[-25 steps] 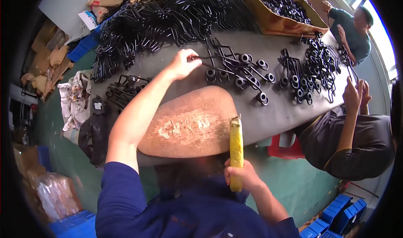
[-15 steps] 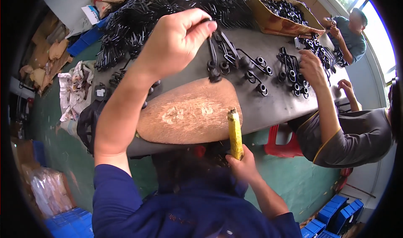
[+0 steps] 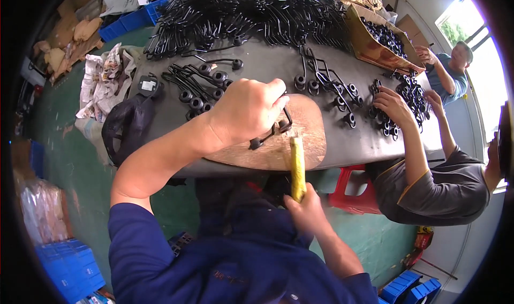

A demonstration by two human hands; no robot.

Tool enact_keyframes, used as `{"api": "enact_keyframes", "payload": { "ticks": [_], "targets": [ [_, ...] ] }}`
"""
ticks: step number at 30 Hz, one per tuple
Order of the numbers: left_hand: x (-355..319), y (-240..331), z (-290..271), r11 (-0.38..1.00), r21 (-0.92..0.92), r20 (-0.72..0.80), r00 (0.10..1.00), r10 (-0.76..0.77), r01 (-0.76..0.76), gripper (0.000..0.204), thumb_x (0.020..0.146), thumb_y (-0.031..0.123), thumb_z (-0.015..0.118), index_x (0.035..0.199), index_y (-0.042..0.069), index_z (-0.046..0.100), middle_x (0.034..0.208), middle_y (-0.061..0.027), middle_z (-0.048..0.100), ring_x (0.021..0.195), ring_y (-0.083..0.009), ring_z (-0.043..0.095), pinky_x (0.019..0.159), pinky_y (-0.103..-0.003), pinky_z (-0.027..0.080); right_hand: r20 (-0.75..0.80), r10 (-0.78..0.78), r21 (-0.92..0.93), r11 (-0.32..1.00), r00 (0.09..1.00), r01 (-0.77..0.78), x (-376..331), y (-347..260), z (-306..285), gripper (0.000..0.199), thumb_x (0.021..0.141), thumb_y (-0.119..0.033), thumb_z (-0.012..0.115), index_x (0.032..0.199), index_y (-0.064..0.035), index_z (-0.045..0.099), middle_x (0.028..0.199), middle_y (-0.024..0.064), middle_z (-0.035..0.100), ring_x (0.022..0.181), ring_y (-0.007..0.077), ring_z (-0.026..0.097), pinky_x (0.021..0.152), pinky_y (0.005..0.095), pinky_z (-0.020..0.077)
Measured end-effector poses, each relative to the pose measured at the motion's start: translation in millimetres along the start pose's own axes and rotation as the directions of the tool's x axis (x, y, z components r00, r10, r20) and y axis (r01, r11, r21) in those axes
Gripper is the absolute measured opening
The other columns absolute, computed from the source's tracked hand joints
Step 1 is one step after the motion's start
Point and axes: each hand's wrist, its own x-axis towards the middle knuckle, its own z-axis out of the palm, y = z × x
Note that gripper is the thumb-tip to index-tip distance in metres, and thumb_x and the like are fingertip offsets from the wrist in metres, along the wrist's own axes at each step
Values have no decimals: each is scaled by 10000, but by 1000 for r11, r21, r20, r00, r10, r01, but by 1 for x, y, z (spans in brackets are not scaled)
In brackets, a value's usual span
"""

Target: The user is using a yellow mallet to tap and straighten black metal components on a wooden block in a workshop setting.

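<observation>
My left hand (image 3: 247,110) is closed around a black bent metal part (image 3: 270,133) with rubber ends and holds it just over the worn wooden board (image 3: 308,135) on the dark table (image 3: 267,68). My right hand (image 3: 305,210) grips a yellow-handled tool (image 3: 296,162) upright at the table's near edge, its top close to the black part. More black parts with round ends (image 3: 326,87) lie in rows beyond the board.
A large heap of black bent rods (image 3: 241,9) fills the table's far side. A cardboard box of parts (image 3: 383,41) stands at the far right. Another person (image 3: 433,181) sits at the right, hands on parts; a second person (image 3: 450,68) sits beyond. A red stool (image 3: 350,194) and blue crates (image 3: 69,264) stand on the floor.
My left hand has drawn back from the far rows with a black part and lowered it onto the board. The yellow tool stays upright in my right hand.
</observation>
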Motion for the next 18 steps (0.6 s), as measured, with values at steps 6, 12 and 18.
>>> {"api": "enact_keyframes", "payload": {
  "ticks": [6,12,18],
  "targets": [
    [1,0,-3,998,-55,14,1000,10,-9,224,859,140,622,713,15,507,595,-192,542,567,-401,555,502,-449,425,-278,-645,144,704,712,695,-49,-52,-13,344,698,-51,757,973,-43,550,734,70,604,582,169,577,573,296,487],
    [12,-20,-7,988,-134,91,994,-65,77,223,865,149,599,716,-1,527,637,-197,567,589,-389,575,531,-429,442,-320,-502,-114,862,803,493,-7,-27,3,261,781,-126,696,963,-11,548,745,104,612,617,181,603,573,312,493],
    [19,-30,-10,987,-110,74,991,-107,115,240,851,165,609,701,-9,539,646,-197,579,596,-375,584,547,-410,453,-120,-328,99,935,937,340,-35,-61,-24,307,779,-110,715,994,-3,525,738,71,578,621,136,567,558,291,473]
  ]
}}
